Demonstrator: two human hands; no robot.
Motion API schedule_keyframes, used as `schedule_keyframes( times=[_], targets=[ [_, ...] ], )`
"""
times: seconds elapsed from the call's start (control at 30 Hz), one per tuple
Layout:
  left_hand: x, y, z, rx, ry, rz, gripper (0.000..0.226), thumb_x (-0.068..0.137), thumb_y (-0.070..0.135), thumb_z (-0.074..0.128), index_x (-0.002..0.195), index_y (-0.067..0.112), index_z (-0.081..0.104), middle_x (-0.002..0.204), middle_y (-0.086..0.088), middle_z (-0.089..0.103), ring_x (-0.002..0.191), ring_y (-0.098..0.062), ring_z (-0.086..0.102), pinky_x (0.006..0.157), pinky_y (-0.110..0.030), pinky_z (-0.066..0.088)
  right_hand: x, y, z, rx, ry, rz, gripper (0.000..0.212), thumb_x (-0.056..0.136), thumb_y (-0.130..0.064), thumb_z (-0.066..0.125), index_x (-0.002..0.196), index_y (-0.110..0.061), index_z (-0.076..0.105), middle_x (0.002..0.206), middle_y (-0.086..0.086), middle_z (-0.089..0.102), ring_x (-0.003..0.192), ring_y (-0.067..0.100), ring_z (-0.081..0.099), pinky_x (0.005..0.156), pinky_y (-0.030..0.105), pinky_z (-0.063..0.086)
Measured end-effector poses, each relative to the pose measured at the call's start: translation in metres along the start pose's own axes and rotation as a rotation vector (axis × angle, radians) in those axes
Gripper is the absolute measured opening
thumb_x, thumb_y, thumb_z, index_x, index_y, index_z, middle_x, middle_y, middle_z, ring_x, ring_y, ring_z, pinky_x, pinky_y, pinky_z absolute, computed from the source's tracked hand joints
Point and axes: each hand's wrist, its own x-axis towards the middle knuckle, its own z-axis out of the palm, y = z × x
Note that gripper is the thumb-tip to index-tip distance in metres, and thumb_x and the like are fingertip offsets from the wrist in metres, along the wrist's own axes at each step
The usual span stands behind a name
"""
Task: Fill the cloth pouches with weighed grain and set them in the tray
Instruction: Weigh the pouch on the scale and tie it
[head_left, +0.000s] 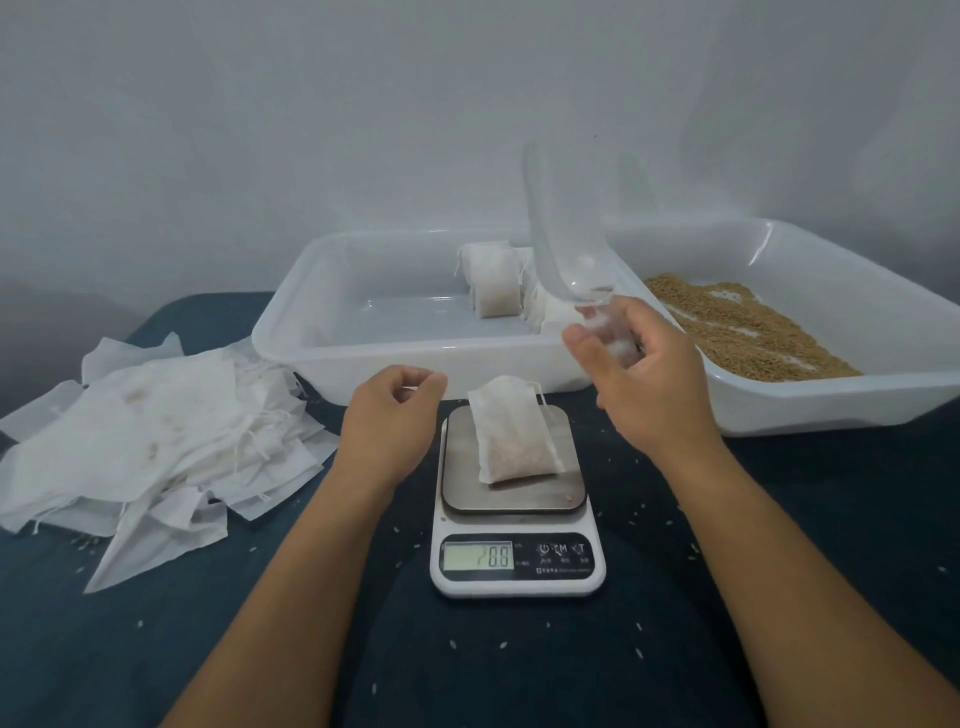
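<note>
A filled white cloth pouch (514, 436) lies on the steel platform of a small kitchen scale (514, 564) whose display reads 70.8. My left hand (389, 415) hovers just left of the pouch with its fingers loosely curled, and I see nothing in it. Above and to the right of the pouch, my right hand (654, 384) grips the handle of a clear plastic scoop (561, 234), which points up and looks empty. Several filled pouches (496, 283) stand in the white tray (311, 332) behind the scale. Brown grain (748, 327) lies in a second white tray (831, 405) at the right.
A loose heap of empty white pouches (156, 447) with drawstrings lies on the dark blue cloth at the left. Stray grains (639, 652) are scattered on the cloth around the scale. A pale wall stands close behind both trays.
</note>
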Motion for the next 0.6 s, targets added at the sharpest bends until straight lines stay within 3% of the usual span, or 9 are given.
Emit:
schedule_keyframes(
  times=[0.13,0.4,0.6],
  targets=[
    [-0.0013,-0.0002,0.0027,-0.006,-0.008,-0.014,0.009,0.096,0.040,0.066,0.091,0.033,0.069,0.092,0.012,0.069,0.078,-0.002,0.060,0.063,-0.024,0.041,0.0018,0.0015,-0.0018,-0.024,0.064,0.035,0.031,0.096,-0.046,0.068,0.118,-0.023,0.069,0.090,-0.009,0.069,0.075,0.022,0.067,0.073,0.043,0.059],
    [-0.0036,0.0010,0.0033,-0.002,-0.031,-0.009,0.008,0.096,0.037,0.067,0.090,0.033,0.070,0.084,0.011,0.068,0.066,-0.005,0.058,0.058,-0.026,0.042,0.0013,0.0026,-0.0005,-0.031,0.062,0.059,0.034,0.097,-0.044,0.069,0.122,-0.021,0.069,0.090,-0.010,0.067,0.074,0.021,0.066,0.072,0.033,0.055],
    [-0.0038,0.0013,0.0036,0.015,-0.056,-0.009,0.008,0.095,0.037,0.067,0.090,0.033,0.071,0.086,0.009,0.069,0.065,-0.007,0.057,0.058,-0.026,0.043,0.0009,0.0017,0.0002,-0.032,0.054,0.057,0.035,0.096,-0.044,0.069,0.122,-0.020,0.069,0.089,-0.009,0.067,0.070,0.019,0.065,0.069,0.033,0.055]
  ],
)
